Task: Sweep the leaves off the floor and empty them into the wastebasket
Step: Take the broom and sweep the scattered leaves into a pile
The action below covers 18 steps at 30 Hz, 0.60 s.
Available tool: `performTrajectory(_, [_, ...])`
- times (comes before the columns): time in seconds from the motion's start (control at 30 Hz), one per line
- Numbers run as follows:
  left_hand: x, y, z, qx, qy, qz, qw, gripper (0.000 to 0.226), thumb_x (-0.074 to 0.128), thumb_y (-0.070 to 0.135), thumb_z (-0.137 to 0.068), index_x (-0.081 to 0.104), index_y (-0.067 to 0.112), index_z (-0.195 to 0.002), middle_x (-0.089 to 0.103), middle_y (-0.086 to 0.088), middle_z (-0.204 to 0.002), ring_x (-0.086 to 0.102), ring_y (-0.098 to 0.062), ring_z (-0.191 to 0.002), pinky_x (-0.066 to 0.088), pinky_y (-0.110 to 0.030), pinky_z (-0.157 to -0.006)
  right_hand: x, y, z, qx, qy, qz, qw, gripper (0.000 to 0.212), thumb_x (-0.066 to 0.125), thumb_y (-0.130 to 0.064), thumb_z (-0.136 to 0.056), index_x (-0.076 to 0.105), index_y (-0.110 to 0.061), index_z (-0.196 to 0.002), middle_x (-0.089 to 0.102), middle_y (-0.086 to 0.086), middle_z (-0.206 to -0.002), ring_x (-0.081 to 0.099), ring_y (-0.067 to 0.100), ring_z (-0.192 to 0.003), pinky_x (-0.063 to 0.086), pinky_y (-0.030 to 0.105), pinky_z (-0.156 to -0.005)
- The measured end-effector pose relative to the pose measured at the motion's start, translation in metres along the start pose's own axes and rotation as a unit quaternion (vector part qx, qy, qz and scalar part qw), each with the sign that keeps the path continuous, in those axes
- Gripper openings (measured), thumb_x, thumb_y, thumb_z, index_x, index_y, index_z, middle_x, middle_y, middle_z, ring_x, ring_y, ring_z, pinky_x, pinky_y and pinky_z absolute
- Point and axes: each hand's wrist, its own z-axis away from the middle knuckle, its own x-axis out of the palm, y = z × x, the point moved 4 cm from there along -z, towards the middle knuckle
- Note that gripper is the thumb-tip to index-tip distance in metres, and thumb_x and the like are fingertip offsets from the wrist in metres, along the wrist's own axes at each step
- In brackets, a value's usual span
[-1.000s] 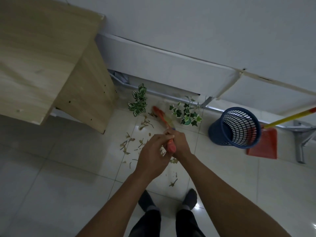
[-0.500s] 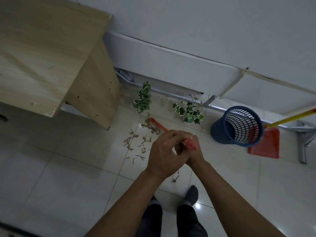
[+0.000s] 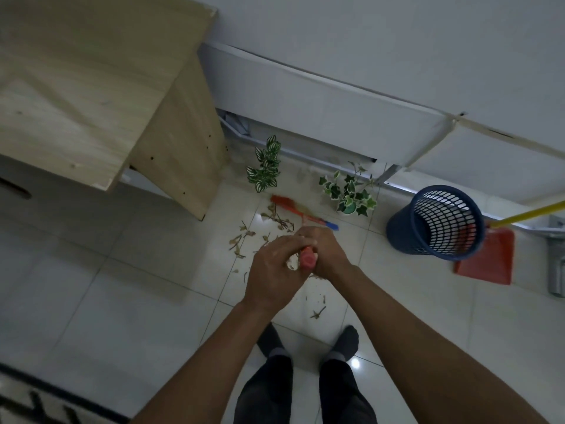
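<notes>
I have both hands wrapped around the top of the broom [image 3: 306, 261]: the left hand [image 3: 275, 270] closed over the handle from the near side, the right hand [image 3: 325, 255] closed on it from the far side, the red end cap showing between them. The broom head [image 3: 282, 203] rests on the tiled floor [image 3: 122, 286] near the striped-leaf plant [image 3: 264, 166], just behind the scatter of dry leaves [image 3: 269, 231]. A few strays lie closer to my feet [image 3: 318, 313].

To do this stroke well, I judge I should keep the bristles pressed flat and pull short, low strokes toward myself and rightward, gathering the leaves into one pile between me and the blue mesh wastebasket [image 3: 434, 223]. I want to steer clear of the ivy pot [image 3: 350, 194], which stands close to the broom's path. The red dustpan [image 3: 486, 258] with its yellow handle waits behind the wastebasket, well apart from the pile.

No brand, label or writing is readable anywhere here.
</notes>
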Motion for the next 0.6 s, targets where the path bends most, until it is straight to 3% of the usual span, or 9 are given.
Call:
performTrajectory(0.13, [0.0,0.012,0.006,0.021,0.011,-0.036,0.999,0.02,0.073,0.026,-0.086,0.076,0.01,-0.098,0.073,-0.001,-0.095,0.069,-0.015,-0.088,0.057,-0.035,-0.076,-0.004,-0.004,0.006,-0.021,-0.06,0.027,0.998,0.006,0.064,-0.008,-0.075,0.064,-0.004,-0.071,0.068,0.011,-0.073,0.061,0.025,-0.068,0.048,0.036,-0.067])
performTrajectory(0.2, [-0.001,0.022,0.004,0.036,0.026,-0.048,0.998,0.023,0.069,0.03,-0.087,0.076,0.01,-0.097,0.073,-0.002,-0.095,0.069,-0.016,-0.087,0.057,-0.034,-0.076,-0.009,-0.009,0.012,-0.029,-0.063,0.045,0.997,0.01,0.063,-0.009,-0.076,0.058,-0.012,-0.068,0.061,0.001,-0.066,0.052,0.017,-0.063,0.044,0.028,-0.062])
performTrajectory(0.3, [-0.005,0.039,-0.003,0.075,0.045,-0.071,0.994,0.028,0.062,0.035,-0.09,0.075,0.01,-0.096,0.074,-0.003,-0.09,0.07,-0.016,-0.081,0.058,-0.031,-0.074,-0.023,-0.017,0.021,-0.031,-0.021,0.031,0.999,0.042,0.062,-0.002,-0.075,0.034,-0.028,-0.056,0.034,-0.017,-0.054,0.042,0.012,-0.059,0.029,0.019,-0.057])
performTrajectory(0.4, [-0.012,0.05,-0.01,0.111,0.062,-0.084,0.988,0.024,0.065,0.03,-0.086,0.074,0.01,-0.095,0.072,-0.003,-0.085,0.067,-0.013,-0.074,0.055,-0.023,-0.07,-0.036,-0.028,0.026,-0.029,0.028,0.022,0.999,0.056,0.06,0.002,-0.072,0.023,-0.035,-0.052,0.027,-0.019,-0.05,0.038,0.011,-0.052,0.022,0.019,-0.053])
performTrajectory(0.5, [-0.02,0.051,-0.01,0.123,0.083,-0.078,0.986,0.035,0.056,0.04,-0.095,0.074,0.01,-0.093,0.073,-0.002,-0.087,0.067,-0.011,-0.076,0.053,-0.019,-0.072,-0.039,-0.031,0.02,-0.006,0.061,-0.051,0.997,0.053,0.059,0.003,-0.073,0.031,-0.037,-0.052,0.034,-0.019,-0.048,0.048,0.0,-0.046,0.03,0.008,-0.048])
performTrajectory(0.6, [-0.025,0.042,-0.007,0.099,0.081,-0.082,0.988,0.041,0.055,0.044,-0.095,0.075,0.009,-0.097,0.074,-0.004,-0.09,0.069,-0.015,-0.079,0.056,-0.025,-0.072,-0.033,-0.038,0.01,-0.022,0.055,-0.033,0.998,0.028,0.059,-0.003,-0.07,0.044,-0.021,-0.055,0.051,-0.008,-0.054,0.047,0.005,-0.05,0.031,0.014,-0.052])
